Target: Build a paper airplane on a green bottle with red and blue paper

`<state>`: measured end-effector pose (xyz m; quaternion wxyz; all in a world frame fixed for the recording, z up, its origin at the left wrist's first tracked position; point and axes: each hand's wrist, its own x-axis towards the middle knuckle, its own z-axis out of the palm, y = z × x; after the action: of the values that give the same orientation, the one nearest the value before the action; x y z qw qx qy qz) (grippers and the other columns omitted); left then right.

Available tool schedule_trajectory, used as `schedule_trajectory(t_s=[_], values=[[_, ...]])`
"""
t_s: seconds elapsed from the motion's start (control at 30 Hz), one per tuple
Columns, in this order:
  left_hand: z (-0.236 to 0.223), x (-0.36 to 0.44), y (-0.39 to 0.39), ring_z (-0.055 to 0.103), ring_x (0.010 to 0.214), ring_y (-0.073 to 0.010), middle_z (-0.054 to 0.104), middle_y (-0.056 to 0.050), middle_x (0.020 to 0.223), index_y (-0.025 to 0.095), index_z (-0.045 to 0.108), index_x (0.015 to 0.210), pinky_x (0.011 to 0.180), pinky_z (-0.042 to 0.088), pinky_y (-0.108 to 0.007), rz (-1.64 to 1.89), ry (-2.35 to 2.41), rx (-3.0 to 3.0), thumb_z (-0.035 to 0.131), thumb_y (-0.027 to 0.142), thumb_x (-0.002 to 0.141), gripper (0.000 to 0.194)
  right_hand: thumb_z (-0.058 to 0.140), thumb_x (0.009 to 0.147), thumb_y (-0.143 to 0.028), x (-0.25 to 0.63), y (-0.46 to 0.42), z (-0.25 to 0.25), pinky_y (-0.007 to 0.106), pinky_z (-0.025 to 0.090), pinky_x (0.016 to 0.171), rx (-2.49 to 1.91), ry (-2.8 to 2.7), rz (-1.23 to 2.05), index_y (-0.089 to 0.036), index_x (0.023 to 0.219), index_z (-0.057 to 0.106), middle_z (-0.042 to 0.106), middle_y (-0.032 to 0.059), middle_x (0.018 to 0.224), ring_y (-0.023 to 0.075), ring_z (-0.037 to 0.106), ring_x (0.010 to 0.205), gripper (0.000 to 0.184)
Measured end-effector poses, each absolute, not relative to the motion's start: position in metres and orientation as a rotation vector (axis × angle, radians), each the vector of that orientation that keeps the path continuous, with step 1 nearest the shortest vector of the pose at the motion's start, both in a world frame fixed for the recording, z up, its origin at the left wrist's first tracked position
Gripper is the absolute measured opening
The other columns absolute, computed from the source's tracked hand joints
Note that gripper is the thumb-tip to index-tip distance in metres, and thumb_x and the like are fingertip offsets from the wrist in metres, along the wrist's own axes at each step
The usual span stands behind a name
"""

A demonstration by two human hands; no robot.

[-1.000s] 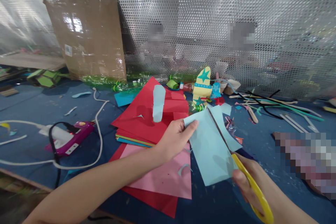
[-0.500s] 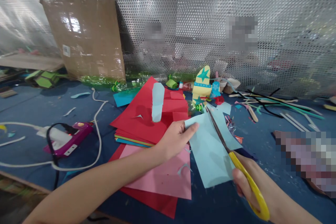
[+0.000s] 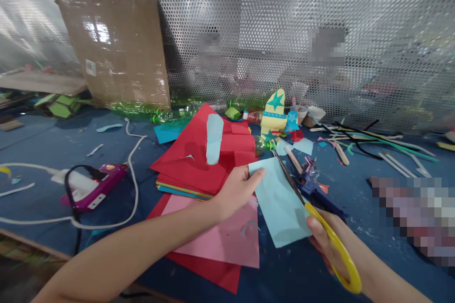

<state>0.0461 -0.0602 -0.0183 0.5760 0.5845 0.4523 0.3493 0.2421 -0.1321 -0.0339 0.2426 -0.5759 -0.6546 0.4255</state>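
Note:
My left hand point(image 3: 238, 190) pinches the upper left corner of a light blue sheet of paper point(image 3: 279, 203) between thumb and fingers. In my right hand point(image 3: 330, 236) is a pair of scissors point(image 3: 322, 220) with yellow handles. Its dark blades lie along the sheet's right edge, tips pointing up and away. Under my left forearm lie pink paper point(image 3: 213, 236) and red paper point(image 3: 192, 165). On the red stack rests a plastic bottle point(image 3: 261, 144) wrapped in red paper, with a light blue rounded paper piece point(image 3: 214, 139) standing up from it.
A blue glue gun point(image 3: 320, 194) lies behind the scissors. A purple power strip point(image 3: 95, 189) with cables sits at left. Cardboard point(image 3: 117, 52) leans against the perforated metal wall. Yellow paper with stars point(image 3: 275, 113), plastic bottles and scraps line the back.
The part of the blue sheet right of the blades no longer shows, leaving the sheet narrower and the glue gun in view. The scissors have shifted slightly left.

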Motion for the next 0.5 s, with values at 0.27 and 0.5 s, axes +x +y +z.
schedule_trajectory(t_s=[0.27, 0.5], values=[[-0.028, 0.045, -0.05, 0.041, 0.048, -0.0111, 0.038, 0.004, 0.05, 0.019, 0.04, 0.055, 0.046, 0.028, -0.023, 0.818, 1.256, 1.565, 0.043, 0.029, 0.082, 0.029, 0.03, 0.075, -0.081, 0.238, -0.133, -0.046, 0.021, 0.04, 0.031, -1.566, -1.466, 1.413, -0.022, 0.071, 0.043, 0.032, -0.0099, 0.05, 0.0061, 0.03, 0.032, 0.06], [-0.031, 0.037, -0.037, 0.057, 0.072, -0.0171, 0.064, -0.003, 0.086, 0.018, 0.05, 0.122, 0.061, 0.042, -0.025, 0.712, 1.276, 1.765, 0.049, 0.014, 0.074, 0.048, 0.039, 0.07, -0.08, 0.252, -0.124, -0.024, 0.024, 0.036, 0.034, -1.503, -1.305, 1.334, -0.023, 0.078, 0.049, 0.034, -0.0095, 0.049, 0.0084, 0.031, 0.033, 0.059]])
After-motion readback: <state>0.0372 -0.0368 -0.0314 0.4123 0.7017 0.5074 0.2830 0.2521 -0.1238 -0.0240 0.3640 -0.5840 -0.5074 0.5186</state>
